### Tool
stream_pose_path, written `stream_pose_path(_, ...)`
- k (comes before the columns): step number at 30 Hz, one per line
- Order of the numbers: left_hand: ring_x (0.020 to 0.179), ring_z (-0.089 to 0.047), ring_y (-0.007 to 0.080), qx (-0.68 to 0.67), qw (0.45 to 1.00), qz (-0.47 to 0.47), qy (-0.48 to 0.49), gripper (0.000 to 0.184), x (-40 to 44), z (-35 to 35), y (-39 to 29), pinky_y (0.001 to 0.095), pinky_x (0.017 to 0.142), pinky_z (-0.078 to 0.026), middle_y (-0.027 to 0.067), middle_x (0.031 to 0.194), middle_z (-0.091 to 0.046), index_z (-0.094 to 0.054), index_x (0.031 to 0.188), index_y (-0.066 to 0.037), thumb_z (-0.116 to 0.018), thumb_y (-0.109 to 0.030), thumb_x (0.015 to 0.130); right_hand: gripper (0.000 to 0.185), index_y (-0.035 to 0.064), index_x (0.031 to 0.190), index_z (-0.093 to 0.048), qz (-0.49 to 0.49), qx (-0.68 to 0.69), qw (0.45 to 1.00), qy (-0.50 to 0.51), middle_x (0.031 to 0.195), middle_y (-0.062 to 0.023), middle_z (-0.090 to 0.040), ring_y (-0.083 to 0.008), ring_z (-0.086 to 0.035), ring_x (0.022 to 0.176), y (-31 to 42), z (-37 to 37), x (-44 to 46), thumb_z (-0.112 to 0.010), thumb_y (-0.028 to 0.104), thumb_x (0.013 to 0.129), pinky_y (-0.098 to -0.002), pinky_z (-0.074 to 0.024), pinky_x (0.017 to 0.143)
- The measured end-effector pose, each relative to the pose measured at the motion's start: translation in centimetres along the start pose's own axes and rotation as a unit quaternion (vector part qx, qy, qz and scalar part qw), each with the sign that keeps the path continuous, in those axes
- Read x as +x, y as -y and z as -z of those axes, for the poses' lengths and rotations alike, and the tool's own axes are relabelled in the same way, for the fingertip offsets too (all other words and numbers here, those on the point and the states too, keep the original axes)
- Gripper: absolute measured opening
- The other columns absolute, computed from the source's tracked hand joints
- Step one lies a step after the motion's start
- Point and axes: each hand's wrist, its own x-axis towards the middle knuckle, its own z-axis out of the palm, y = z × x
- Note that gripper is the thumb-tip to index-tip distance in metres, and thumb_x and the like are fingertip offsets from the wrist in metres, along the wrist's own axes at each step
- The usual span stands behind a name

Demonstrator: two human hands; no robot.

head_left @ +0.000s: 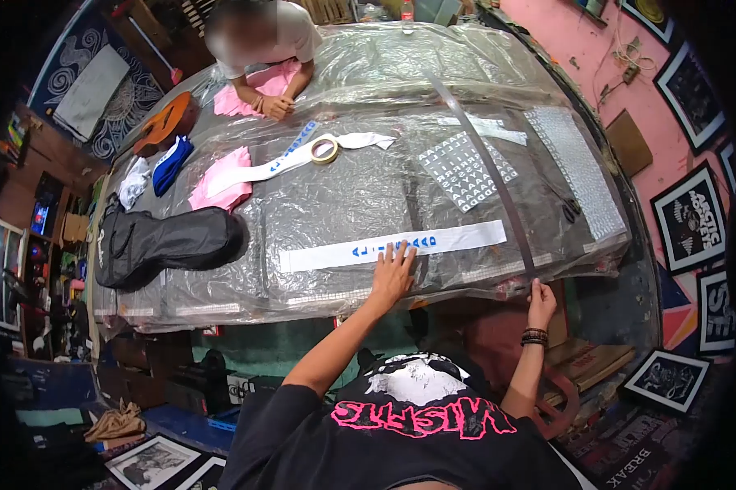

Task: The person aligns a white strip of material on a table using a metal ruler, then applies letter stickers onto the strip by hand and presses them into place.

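Observation:
A long white strip (319, 258) with blue letters lies across the plastic-covered table. My left hand (394, 273) rests on it with fingers spread over the letters, holding nothing. At the table's near edge, my right hand (541, 302) pinches the near end of a long dark straightedge (498, 167), which slants away across the table. Left of the straightedge is a sheet of cut letters (458, 167). Scissors (569, 211) lie to its right, beside a long silvery letter sheet (576, 171). Farther back, a tape roll (324, 149) sits on another lettered white strip (262, 171).
Across the table a person (262, 49) leans on folded pink cloth (274, 79). To the left are a black guitar bag (168, 245), an orange guitar (162, 124), blue cloth (172, 166) and more pink cloth (223, 180). A bottle (407, 16) stands at the far edge.

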Motion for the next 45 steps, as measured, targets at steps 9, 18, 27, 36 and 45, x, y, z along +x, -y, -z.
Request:
stream_pose_path(9,0.145,-0.034,0.0442,-0.008,1.000,-0.012,0.017,0.073,1.5,-2.1,0.0,0.0615,0.111,-0.036,0.0146,0.161,-0.035,-0.035,0.157,-0.016,-0.061,-0.046,0.096,0.037,0.0022,0.086,-0.065,0.001,-0.016,1.000,-0.003,0.071,0.0032,-0.053,-0.0075,-0.048,0.065,-2.0,1.4,1.0,-0.064,0.036,0.102,-0.0268,-0.0396,0.060)
stream_pose_path(18,0.146,-0.032,0.0451,-0.002,1.000,0.003,0.025,0.072,1.2,-1.4,-0.6,0.0635,0.112,-0.034,0.0159,0.162,-0.033,-0.036,0.156,-0.016,-0.060,-0.047,0.096,0.040,0.0013,0.087,-0.065,0.017,-0.044,0.999,-0.003,0.070,0.0027,-0.053,-0.0082,-0.047,0.064,-2.5,0.8,4.7,-0.065,0.038,0.102,-0.0277,-0.0386,0.059)
stream_pose_path(27,0.150,-0.026,0.0454,-0.006,1.000,0.026,-0.008,0.072,0.7,-2.3,-1.3,0.0651,0.114,-0.031,0.0169,0.164,-0.029,-0.036,0.156,-0.015,-0.059,-0.048,0.097,0.048,0.0050,0.073,-0.053,0.036,-0.035,0.996,0.068,0.065,0.0032,-0.045,-0.0088,-0.041,0.062,-1.7,-1.8,11.0,-0.063,0.041,0.102,-0.0288,-0.0354,0.059)
stream_pose_path(36,0.151,-0.025,0.0439,-0.024,0.996,0.079,-0.035,0.070,-1.4,-2.3,-3.0,0.0642,0.116,-0.028,0.0158,0.164,-0.031,-0.037,0.157,-0.017,-0.058,-0.046,0.097,0.043,0.0040,0.080,-0.064,0.077,-0.045,0.991,0.096,0.066,0.0033,-0.052,-0.0072,-0.044,0.063,-1.1,-3.7,16.2,-0.064,0.041,0.102,-0.0267,-0.0369,0.059)
stream_pose_path(45,0.150,-0.025,0.0473,-0.111,0.981,0.128,-0.098,0.057,-5.9,3.0,-4.4,0.0598,0.116,-0.033,0.0171,0.159,-0.036,-0.049,0.146,-0.013,-0.065,-0.034,0.095,0.044,0.0001,0.092,-0.068,0.165,-0.152,0.967,0.118,0.081,-0.0069,-0.069,-0.0181,-0.061,0.075,2.9,-4.9,18.2,-0.065,0.044,0.100,-0.0345,-0.0491,0.072)
